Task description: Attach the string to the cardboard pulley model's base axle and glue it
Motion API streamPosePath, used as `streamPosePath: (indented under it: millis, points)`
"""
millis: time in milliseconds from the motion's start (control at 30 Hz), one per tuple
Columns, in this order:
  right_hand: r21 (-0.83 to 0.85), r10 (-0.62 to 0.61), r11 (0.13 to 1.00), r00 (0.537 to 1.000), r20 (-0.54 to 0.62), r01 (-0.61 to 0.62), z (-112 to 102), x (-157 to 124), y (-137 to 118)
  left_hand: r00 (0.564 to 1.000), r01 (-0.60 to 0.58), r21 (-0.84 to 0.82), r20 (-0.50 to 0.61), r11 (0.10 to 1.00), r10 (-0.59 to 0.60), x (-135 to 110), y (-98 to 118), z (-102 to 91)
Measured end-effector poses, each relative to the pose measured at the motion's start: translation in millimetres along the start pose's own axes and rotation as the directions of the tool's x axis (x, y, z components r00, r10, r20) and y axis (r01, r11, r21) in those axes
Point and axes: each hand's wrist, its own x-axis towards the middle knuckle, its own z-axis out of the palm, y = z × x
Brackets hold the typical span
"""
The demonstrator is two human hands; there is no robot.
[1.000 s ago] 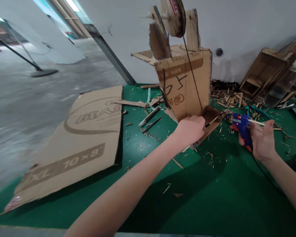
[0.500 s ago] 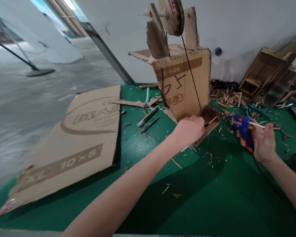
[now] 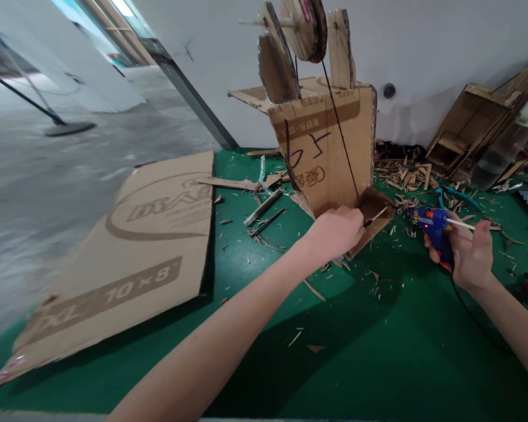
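Observation:
My left hand [image 3: 338, 230] is closed at the open cardboard tray at the foot of a cardboard model [image 3: 334, 146]. A thin wooden stick [image 3: 379, 214] pokes out past its fingers, dark at the near end; the fingertips are hidden. A black string [image 3: 341, 132] runs down from a round cardboard wheel [image 3: 299, 32] on top of the model to this spot. My right hand [image 3: 469, 255] is wrapped round a blue hot glue gun [image 3: 435, 225], its nozzle pointing left toward the tray. A white glue stick [image 3: 461, 224] sticks out of the gun's back.
A large flat cardboard sheet [image 3: 127, 252] lies on the left of the green table [image 3: 334, 363]. Cardboard scraps [image 3: 407, 176] are scattered around, with teal-handled pliers [image 3: 460, 196] among them. Another cardboard build [image 3: 475, 120] and a clear bottle [image 3: 501, 152] stand at the right. A wall rises behind.
Almost nothing differs. The view has shifted very slightly, and both hands keep their places and their holds.

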Motion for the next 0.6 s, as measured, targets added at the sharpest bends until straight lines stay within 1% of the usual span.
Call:
streamPosePath:
  millis: [133, 200, 300, 433, 600]
  points:
    - [-0.03, 0.007, 1.0, 0.999, 0.054, -0.005, -3.2, -1.0, 3.3, 0.998, 0.011, -0.003, 0.061, 1.0, -0.011, 0.2, 1.3, -3.9]
    - [-0.032, 0.002, 0.999, 0.997, 0.076, 0.0, -4.3, -1.1, 4.7, 0.998, 0.022, 0.004, 0.058, 1.0, -0.022, 0.5, 1.6, -4.9]
    - [-0.025, -0.011, 1.0, 0.999, 0.05, 0.012, -4.7, 0.0, 5.7, 0.998, 0.03, 0.004, 0.061, 1.0, -0.03, 1.4, 1.6, -4.5]
    - [-0.01, 0.006, 1.0, 1.0, 0.009, -0.006, -4.5, 2.0, 5.9, 0.997, 0.024, 0.0, 0.067, 1.0, -0.024, 1.2, 2.3, -4.6]
    - [-0.045, 0.01, 0.999, 0.997, 0.074, -0.006, -3.9, 1.0, 4.7, 0.995, 0.019, 0.024, 0.101, 1.0, -0.022, -4.4, -3.8, -9.7]
